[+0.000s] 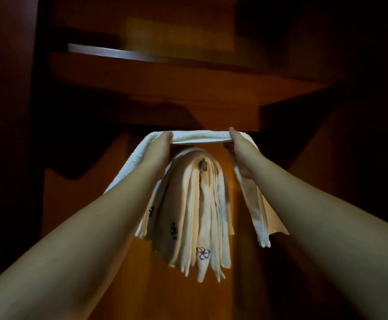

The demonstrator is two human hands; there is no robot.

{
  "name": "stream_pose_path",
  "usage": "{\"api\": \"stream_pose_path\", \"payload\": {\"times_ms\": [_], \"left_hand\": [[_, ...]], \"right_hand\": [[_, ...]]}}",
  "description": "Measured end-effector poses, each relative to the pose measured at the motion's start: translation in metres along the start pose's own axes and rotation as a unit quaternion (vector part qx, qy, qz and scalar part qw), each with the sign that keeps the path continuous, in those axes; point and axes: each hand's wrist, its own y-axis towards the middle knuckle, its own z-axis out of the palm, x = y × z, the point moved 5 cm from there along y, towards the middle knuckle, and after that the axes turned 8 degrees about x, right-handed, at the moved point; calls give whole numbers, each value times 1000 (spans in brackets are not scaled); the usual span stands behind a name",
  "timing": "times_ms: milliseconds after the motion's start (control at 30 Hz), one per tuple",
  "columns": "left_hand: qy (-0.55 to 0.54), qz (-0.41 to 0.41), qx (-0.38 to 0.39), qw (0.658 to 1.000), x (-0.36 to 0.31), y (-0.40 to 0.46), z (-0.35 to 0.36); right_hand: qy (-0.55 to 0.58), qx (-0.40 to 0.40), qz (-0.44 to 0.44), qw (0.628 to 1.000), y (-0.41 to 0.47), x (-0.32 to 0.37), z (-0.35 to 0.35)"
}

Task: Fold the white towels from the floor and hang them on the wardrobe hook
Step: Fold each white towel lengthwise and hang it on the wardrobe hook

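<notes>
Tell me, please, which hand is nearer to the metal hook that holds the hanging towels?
Left, narrowly. The left hand is up-left of the hook; the right hand is up-right, both gripping the folded towel.

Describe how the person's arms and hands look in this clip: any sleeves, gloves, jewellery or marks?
Both forearms are bare along the whole visible length, with no sleeves. The left hand and right hand wear no gloves, and no watch, bracelet or ring shows. The light is dim and warm, so small marks cannot be made out.
</notes>
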Motion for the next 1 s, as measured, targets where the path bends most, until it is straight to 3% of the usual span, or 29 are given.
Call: {"api": "stream_pose_path", "payload": {"times_ms": [100, 233, 367, 533, 800, 1000], "left_hand": [[11, 21, -14, 1000, 21, 19, -12], [-15, -41, -9, 999, 47, 29, -17], [-18, -62, 6, 998, 67, 27, -11], [-103, -107, 17, 989, 98, 10, 5], [-224, -179, -19, 958, 125, -35, 18], [-69, -322, -12, 944, 154, -86, -17]], "right_hand": [[62, 34, -12, 997, 23, -9, 6], [166, -10, 18, 986, 43, -41, 2], [179, -67, 45, 981, 47, -65, 1], [184, -89, 83, 975, 39, -87, 0], [110, -83, 171, 976, -10, -122, -5], [-31, -91, 180, 979, -71, -132, -22]]}}
